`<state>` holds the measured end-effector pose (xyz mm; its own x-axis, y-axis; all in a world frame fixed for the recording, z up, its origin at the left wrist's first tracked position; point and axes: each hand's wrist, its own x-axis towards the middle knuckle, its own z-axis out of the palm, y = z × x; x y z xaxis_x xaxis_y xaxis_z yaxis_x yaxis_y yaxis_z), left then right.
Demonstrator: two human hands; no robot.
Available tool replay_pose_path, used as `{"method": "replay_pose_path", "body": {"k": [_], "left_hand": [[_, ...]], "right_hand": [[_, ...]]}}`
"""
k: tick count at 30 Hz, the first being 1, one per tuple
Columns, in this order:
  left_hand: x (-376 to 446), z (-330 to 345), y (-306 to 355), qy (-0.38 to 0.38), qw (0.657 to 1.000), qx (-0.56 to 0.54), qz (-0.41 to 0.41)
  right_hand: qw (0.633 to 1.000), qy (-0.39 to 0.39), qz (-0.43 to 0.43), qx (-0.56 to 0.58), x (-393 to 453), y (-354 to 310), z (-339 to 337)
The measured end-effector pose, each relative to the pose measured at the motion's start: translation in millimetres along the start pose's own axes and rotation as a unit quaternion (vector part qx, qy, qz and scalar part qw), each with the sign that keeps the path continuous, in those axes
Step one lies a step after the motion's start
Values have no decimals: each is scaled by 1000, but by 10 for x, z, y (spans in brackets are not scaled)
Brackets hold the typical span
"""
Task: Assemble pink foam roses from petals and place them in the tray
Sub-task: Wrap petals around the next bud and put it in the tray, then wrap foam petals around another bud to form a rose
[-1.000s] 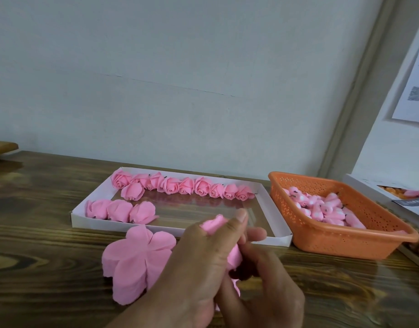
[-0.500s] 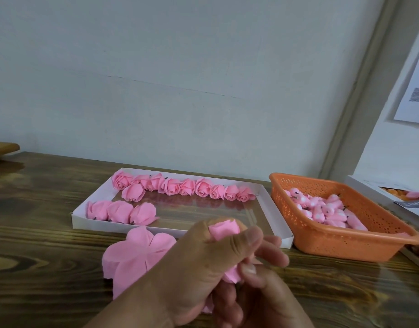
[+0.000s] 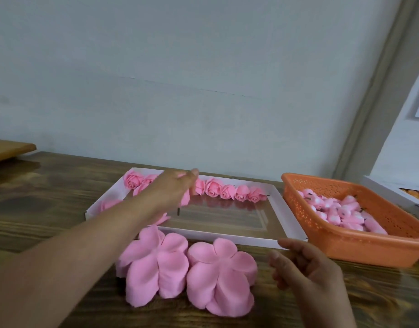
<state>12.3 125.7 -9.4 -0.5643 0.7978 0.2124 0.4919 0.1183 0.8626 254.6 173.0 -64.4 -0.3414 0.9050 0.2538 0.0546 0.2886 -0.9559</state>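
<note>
A newly made pink foam rose (image 3: 186,200) is held in the fingers of the left hand (image 3: 173,192), which is stretched over the shallow white cardboard tray (image 3: 291,215) in the middle of the frame. The bloom is mostly hidden behind the hand, and what may be a short dark stem is seen just below it, above the tray floor. The right hand (image 3: 310,271), at the lower right of the frame, is empty with its fingers loosely curled, near the tray's front corner; whether it is touching the rim cannot be told.

The step in hand is judged to be the setting down of this rose. A row of finished pink foam roses (image 3: 227,191) is lined up along the far wall of the tray, and a few more are partly hidden by the forearm at the left end, so the new bloom is best lowered just beside its neighbours, face kept the same way as theirs, without the row being knocked. Soft foam is easily creased, so a light pinch should be kept and the fingers opened only once the rose is resting on the floor.

Two stacks of flat pink five-lobed foam petals (image 3: 189,271) are lying on the dark wooden table (image 3: 38,209) in front of the tray, at the lower centre. An orange perforated plastic basket (image 3: 379,247) of small pink buds is standing at the right of the frame, ready for the next rose
</note>
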Motion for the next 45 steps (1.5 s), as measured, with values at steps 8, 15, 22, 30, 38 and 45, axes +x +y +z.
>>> {"method": "replay_pose_path", "body": {"k": [8, 15, 22, 30, 38, 45], "left_hand": [[405, 162, -403, -41, 962, 264, 47], [571, 298, -620, -74, 925, 365, 74], [662, 288, -793, -93, 903, 416, 58], [704, 274, -884, -156, 903, 400, 9], [729, 307, -904, -156, 901, 404, 13], [712, 306, -892, -156, 895, 417, 19]], "right_hand": [[996, 32, -16, -82, 13, 103, 40], [994, 9, -11, -112, 11, 95, 60], [992, -7, -3, -125, 8, 61, 62], [993, -6, -18, -120, 9, 78, 66], [982, 68, -133, -114, 131, -179, -114], [854, 50, 22, -517, 1673, -290, -1195]]}}
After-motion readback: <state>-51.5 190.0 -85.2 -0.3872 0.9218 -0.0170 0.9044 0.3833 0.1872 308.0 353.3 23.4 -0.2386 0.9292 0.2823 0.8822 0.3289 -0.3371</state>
